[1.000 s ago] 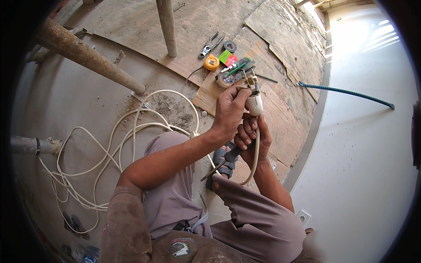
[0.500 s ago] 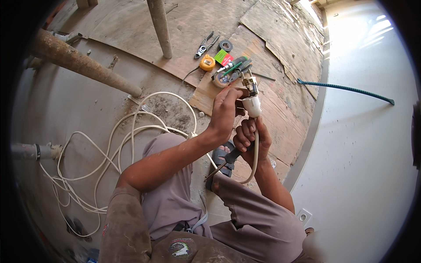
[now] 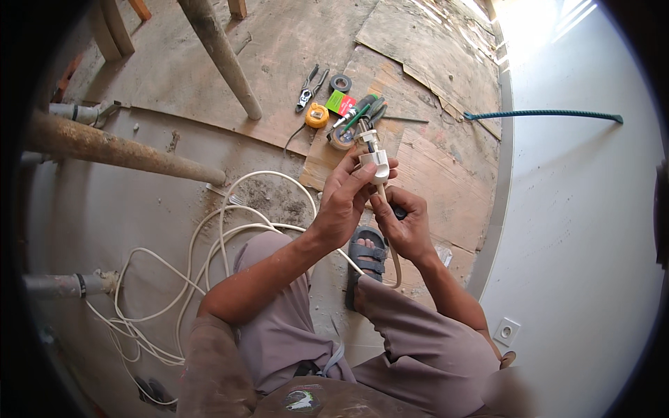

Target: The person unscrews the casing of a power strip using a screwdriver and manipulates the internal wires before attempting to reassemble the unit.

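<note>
My left hand [image 3: 340, 198] is closed around the white plug cover [image 3: 377, 167], fingers behind it and thumb on its near side. The plug's inner part [image 3: 371, 138], with its metal pins, stands out at the far end of the cover. From the near end runs a cream cable [image 3: 391, 244], pinched by the thumb and fingers of my right hand [image 3: 410, 226]. A screwdriver's dark handle [image 3: 399, 212] also sits in my right hand; its shaft is hidden.
Beyond my hands lie pliers [image 3: 307, 93], black tape [image 3: 341, 83], a yellow tape measure [image 3: 316, 115] and green-handled tools [image 3: 364, 106]. Coiled cable [image 3: 202, 279] spreads at left, near metal poles [image 3: 132, 155]. A blue-green bar [image 3: 543, 113] leans on the right wall [image 3: 571, 230].
My left hand has shifted from beside the inner part onto the cover. The cover now sits closer to the inner part. The screwdriver's shaft has gone out of sight, and the view has tilted slightly.
</note>
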`<state>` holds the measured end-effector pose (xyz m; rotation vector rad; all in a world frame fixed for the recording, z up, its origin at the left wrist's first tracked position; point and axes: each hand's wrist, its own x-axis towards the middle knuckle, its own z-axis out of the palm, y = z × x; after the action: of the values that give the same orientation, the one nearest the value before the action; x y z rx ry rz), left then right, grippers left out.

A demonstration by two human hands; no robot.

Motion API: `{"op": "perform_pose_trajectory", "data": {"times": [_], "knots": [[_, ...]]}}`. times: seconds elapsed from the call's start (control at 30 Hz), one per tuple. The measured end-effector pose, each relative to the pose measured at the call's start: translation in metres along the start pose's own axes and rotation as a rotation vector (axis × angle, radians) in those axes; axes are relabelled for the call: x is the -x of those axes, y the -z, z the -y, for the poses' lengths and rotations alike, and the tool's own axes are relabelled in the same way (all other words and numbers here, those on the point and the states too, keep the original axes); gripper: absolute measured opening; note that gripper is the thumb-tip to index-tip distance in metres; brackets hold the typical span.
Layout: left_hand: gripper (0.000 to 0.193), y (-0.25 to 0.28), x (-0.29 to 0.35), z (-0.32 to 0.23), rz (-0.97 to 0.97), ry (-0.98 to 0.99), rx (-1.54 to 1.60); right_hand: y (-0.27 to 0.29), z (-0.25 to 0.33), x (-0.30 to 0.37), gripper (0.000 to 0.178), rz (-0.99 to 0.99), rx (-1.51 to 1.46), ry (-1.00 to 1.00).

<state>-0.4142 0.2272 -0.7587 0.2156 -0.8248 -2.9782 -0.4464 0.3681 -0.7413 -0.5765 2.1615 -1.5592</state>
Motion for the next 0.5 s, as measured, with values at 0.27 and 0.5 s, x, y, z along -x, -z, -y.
{"op": "perform_pose_trajectory", "data": {"times": [0.27, 0.5], "knots": [[0.040, 0.008, 0.002, -0.008, 0.011, 0.021, 0.068, -0.010, 0.018, 0.005, 0.021, -0.073, 0.336, 0.134], [0.043, 0.015, 0.006, -0.013, 0.056, 0.059, 0.104, -0.016, 0.011, 0.004, 0.028, -0.074, 0.171, 0.122]]}}
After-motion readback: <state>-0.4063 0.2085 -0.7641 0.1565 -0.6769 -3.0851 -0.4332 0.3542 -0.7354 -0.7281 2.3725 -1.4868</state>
